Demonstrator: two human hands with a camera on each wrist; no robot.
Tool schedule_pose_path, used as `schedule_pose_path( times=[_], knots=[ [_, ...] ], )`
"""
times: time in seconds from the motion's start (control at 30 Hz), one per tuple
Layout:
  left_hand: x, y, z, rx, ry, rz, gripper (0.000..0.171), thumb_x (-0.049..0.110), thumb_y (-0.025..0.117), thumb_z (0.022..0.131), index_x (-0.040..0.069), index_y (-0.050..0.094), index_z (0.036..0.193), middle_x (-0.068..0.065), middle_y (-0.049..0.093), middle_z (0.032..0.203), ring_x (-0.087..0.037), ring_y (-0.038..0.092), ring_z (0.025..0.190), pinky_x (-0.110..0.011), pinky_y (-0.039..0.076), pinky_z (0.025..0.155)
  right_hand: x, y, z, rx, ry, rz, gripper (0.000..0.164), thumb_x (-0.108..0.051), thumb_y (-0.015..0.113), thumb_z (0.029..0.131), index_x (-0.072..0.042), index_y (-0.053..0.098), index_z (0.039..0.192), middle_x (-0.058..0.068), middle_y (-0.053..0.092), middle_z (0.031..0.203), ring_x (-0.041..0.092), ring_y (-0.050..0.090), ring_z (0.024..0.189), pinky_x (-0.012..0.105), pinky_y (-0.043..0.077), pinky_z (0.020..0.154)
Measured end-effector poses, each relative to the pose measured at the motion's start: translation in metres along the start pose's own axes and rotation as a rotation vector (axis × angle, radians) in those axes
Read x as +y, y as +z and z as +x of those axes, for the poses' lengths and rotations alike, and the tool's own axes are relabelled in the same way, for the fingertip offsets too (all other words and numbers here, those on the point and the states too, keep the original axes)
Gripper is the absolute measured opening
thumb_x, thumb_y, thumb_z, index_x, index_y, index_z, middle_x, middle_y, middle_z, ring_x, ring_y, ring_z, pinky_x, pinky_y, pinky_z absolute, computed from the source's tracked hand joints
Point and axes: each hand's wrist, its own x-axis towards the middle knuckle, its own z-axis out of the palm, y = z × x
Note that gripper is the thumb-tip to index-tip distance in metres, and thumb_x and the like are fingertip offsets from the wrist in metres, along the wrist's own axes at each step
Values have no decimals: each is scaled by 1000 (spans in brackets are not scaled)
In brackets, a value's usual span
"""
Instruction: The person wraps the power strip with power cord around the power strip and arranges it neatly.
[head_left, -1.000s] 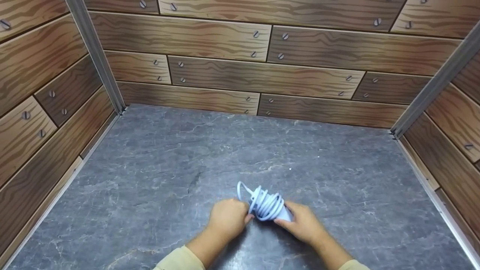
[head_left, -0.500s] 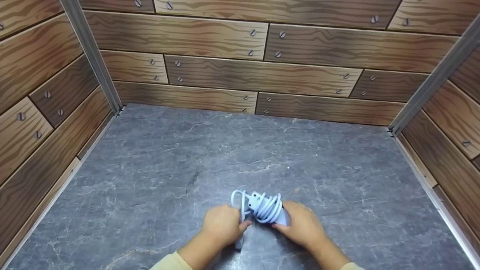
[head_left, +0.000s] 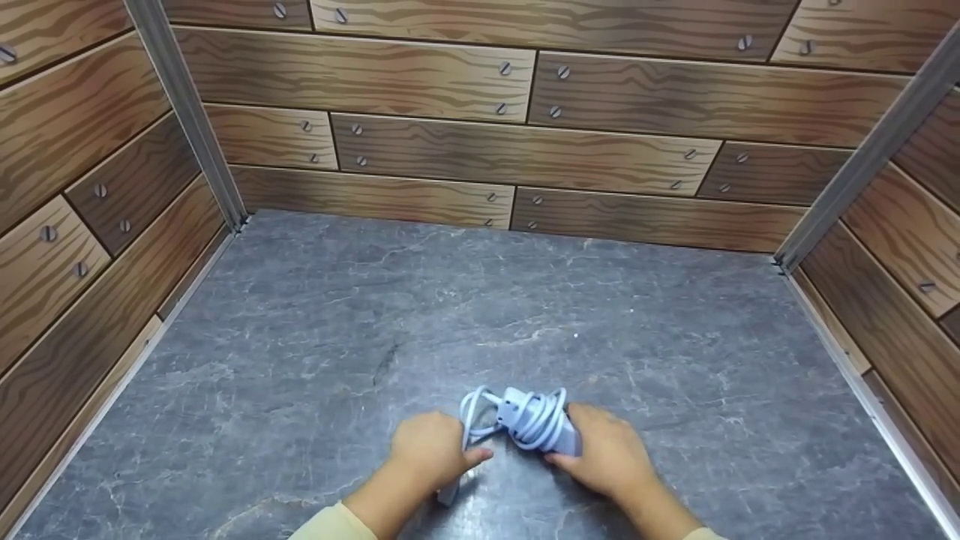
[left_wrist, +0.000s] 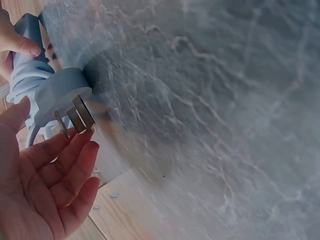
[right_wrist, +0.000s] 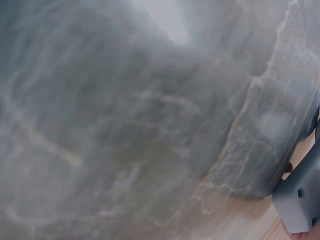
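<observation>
A pale blue-white power strip [head_left: 571, 441] has its white cord [head_left: 536, 433] wound round it in several turns. My right hand [head_left: 611, 454] grips its near right end. At the edge of the right wrist view, a corner of the strip [right_wrist: 297, 197] with small holes shows. My left hand [head_left: 427, 450] is at the strip's left, where a loose loop of cord runs into it. In the left wrist view the round plug [left_wrist: 60, 92], with three flat metal prongs, lies between that hand's thumb and fingertips. The head view hides most of the plug.
Both hands are over a grey marble-patterned tabletop [head_left: 420, 300]. Wood-print walls [head_left: 420, 150] close it in at the back and both sides. Metal corner posts [head_left: 184, 112] stand at the two back corners.
My left hand has moved left and slightly toward me, drawing a loop of cord out from the strip. The strip's left end is more exposed. My right hand has hardly moved.
</observation>
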Motion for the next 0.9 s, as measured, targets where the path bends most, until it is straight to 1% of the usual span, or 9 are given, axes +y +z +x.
schedule_pose_path(
  times=[0.1,0.17,0.27,0.4,0.57,0.67,0.73,0.77,0.9],
  knots=[
    [-3,-1,1,-14,-15,-14,58,67,58,71,10,57,62,-5,58,64,-24,56,56,-41,45,48,3,0,0,-7,8,-8,62,-52,75,61,-13,57,105,3,63,94,22,59,84,40,47,71],
    [-5,-1,1,-21,-26,-22,57,67,59,71,10,57,62,-6,58,65,-24,56,57,-41,45,48,5,0,0,-10,11,-11,63,-52,75,60,-13,57,106,3,63,95,22,58,85,40,47,72],
    [-7,-3,2,-48,-47,-30,56,66,59,71,11,57,63,-5,59,67,-24,57,59,-41,45,48,7,0,0,-16,17,-20,59,-52,75,61,-13,58,102,2,63,94,22,58,84,40,46,73],
    [-11,-4,3,-59,-70,-53,54,63,62,71,9,59,66,-6,60,68,-25,59,62,-42,47,50,8,0,0,-28,21,-16,53,-50,74,61,-15,59,97,0,62,91,21,57,82,39,46,72],
    [-16,-3,5,-19,-77,-133,41,51,69,70,11,59,68,-6,61,69,-25,59,62,-43,46,51,8,-1,1,-48,20,8,43,-46,74,64,-17,58,91,-4,60,82,18,57,76,38,46,68],
    [-19,-4,6,11,-72,-157,35,45,71,69,13,58,71,-7,61,69,-26,59,62,-44,45,50,7,0,2,-55,20,11,40,-44,73,65,-17,58,90,-5,60,81,18,58,76,38,46,67],
    [-20,-4,6,23,-73,-154,35,43,72,68,12,58,77,-8,61,70,-27,59,64,-44,45,51,7,0,2,-55,21,11,41,-44,73,65,-17,59,92,-4,61,82,18,58,77,39,47,68],
    [-20,-3,6,22,-76,-154,38,42,73,68,11,59,83,-8,61,72,-28,60,66,-45,46,52,7,0,1,-54,22,11,42,-45,73,65,-17,59,93,-4,62,83,18,58,77,39,47,68],
    [-22,-5,7,-7,-111,-156,56,42,75,67,7,57,107,-12,63,82,-32,61,76,-47,48,59,8,0,-1,-60,24,17,47,-47,74,63,-18,59,97,-3,62,85,18,58,79,38,47,70]
  ],
)
